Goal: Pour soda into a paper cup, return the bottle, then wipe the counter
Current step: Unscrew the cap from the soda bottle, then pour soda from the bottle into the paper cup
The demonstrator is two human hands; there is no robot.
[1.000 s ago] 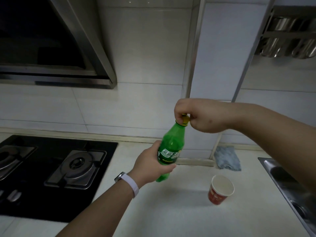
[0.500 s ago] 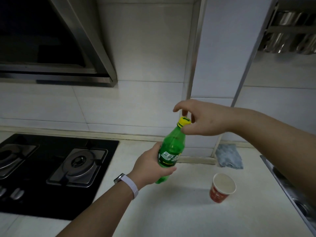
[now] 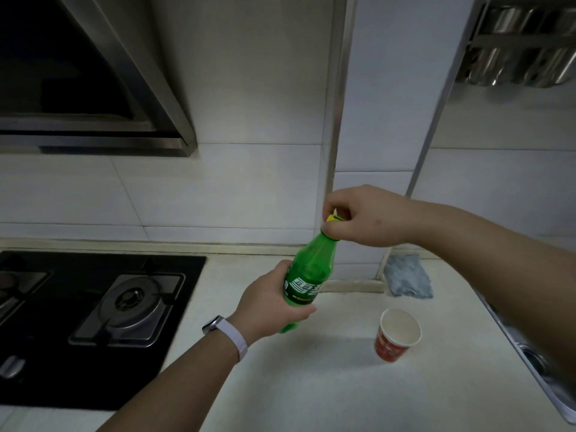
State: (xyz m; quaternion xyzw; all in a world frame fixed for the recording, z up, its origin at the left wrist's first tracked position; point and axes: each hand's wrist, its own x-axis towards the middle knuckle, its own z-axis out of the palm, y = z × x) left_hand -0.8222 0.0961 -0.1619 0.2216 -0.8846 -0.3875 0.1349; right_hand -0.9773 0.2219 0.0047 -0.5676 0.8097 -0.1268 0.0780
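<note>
A green soda bottle (image 3: 308,272) with a white label is held tilted above the counter, my left hand (image 3: 271,302) wrapped around its lower body. My right hand (image 3: 364,216) pinches the yellow cap (image 3: 333,217) at the bottle's top, fingers closed around it. A red paper cup (image 3: 397,335) with a white inside stands upright on the pale counter (image 3: 311,385), to the right of the bottle and below my right forearm. A grey-blue cloth (image 3: 408,277) lies crumpled at the back of the counter against the wall.
A black gas hob (image 3: 93,322) with burners fills the left side, with a range hood (image 3: 93,88) above it. A steel sink (image 3: 542,363) edge runs along the right. A rack of metal utensils (image 3: 523,45) hangs upper right. A metal pole (image 3: 436,120) rises beside the cloth.
My right hand opened briefly off the yellow cap half a second ago and has closed on it again. The bottle stays in my left hand, almost in the same place.
</note>
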